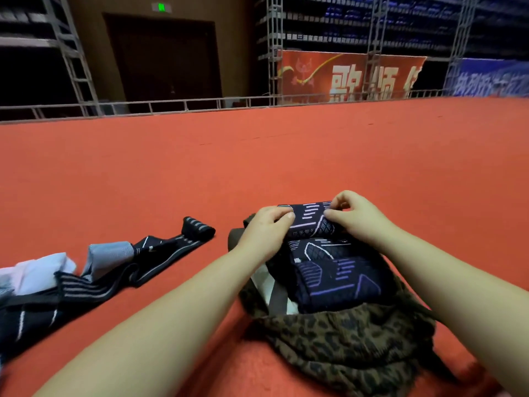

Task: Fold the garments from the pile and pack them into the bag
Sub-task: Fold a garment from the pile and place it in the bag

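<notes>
Pinching the far end of a dark patterned garment (329, 270) are both hands: the left hand (264, 229) and right hand (355, 216) have fingers curled on its rolled edge. The garment lies atop the leopard-print bag (343, 342) on the red floor (257, 156). The garment pile (94, 276) lies left.

Leopard-print bag (352, 339), orange-red carpet (257, 156)

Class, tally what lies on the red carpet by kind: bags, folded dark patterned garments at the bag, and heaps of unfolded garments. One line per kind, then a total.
Leopard-print bag: 1
Folded dark patterned garments: 2, the upper one held by both hands, the lower one in the bag mouth
Pile of unfolded garments: 1
Total: 4
</notes>
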The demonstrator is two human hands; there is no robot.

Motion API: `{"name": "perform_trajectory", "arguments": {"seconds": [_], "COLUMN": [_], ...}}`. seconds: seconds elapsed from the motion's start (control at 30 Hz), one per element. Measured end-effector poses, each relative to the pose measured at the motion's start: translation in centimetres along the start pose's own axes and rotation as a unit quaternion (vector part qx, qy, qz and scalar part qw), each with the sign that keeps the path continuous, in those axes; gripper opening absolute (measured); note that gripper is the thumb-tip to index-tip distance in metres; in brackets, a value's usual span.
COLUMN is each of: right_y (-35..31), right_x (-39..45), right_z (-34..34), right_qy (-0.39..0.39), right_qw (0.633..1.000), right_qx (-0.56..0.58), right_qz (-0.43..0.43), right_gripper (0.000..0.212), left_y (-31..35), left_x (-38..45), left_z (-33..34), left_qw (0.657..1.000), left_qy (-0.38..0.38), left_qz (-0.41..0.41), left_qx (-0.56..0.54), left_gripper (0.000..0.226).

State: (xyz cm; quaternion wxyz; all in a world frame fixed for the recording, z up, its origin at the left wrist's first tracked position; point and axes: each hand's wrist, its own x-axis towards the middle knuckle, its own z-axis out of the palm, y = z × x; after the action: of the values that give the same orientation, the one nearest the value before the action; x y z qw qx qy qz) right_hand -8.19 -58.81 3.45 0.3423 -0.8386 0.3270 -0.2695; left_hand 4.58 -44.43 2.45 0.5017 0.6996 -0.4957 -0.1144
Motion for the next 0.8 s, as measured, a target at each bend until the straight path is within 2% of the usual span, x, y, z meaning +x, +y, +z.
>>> {"name": "perform_trajectory", "arguments": {"seconds": [0.1,0.23,0.33,0.43,0.53,0.6,0.7,0.8], "right_y": [0.5,0.9,1.8,2.4,2.2,1.0,-1.5,-4.6], "right_x": [-0.2,-0.3,0.1,0.1,0.0,-0.4,-0.9,-1.7], "right_z": [-0.1,-0.3,0.1,0.5,0.9,0.9,0.9,2.3], "right_qy": [-0.024,-0.041,-0.110,-0.151,-0.122,-0.074,0.002,0.018], "right_qw": [0.998,0.994,0.979,0.972,0.971,0.969,0.963,0.968], "right_qx": [-0.060,-0.091,-0.160,-0.176,-0.207,-0.237,-0.267,-0.240], "right_qz": [-0.028,-0.051,-0.055,-0.026,-0.012,-0.010,-0.034,-0.077], "right_gripper": [0.017,0.016,0.027,0.045,0.053,0.051,0.046,0.035], "left_y": [-1.1,-2.4,-3.6,-3.7,-2.4,-1.7,-0.6,-0.6], "left_x": [0.0,0.4,0.8,0.9,0.4,-0.2,-1.7,-3.7], "left_z": [0.1,0.3,0.9,1.6,1.5,0.7,-1.0,-3.6], "left_qw": [0.996,0.995,0.980,0.962,0.977,0.986,0.993,0.998], "left_qy": [-0.031,-0.036,-0.075,-0.126,-0.106,-0.086,-0.073,-0.028], "left_qz": [0.038,0.042,-0.034,-0.098,-0.124,-0.107,-0.054,-0.041], "left_qx": [0.081,0.085,0.181,0.220,0.135,0.094,0.073,0.043], "left_gripper": [0.013,0.035,0.035,0.062,0.056,0.049,0.039,0.032]}}
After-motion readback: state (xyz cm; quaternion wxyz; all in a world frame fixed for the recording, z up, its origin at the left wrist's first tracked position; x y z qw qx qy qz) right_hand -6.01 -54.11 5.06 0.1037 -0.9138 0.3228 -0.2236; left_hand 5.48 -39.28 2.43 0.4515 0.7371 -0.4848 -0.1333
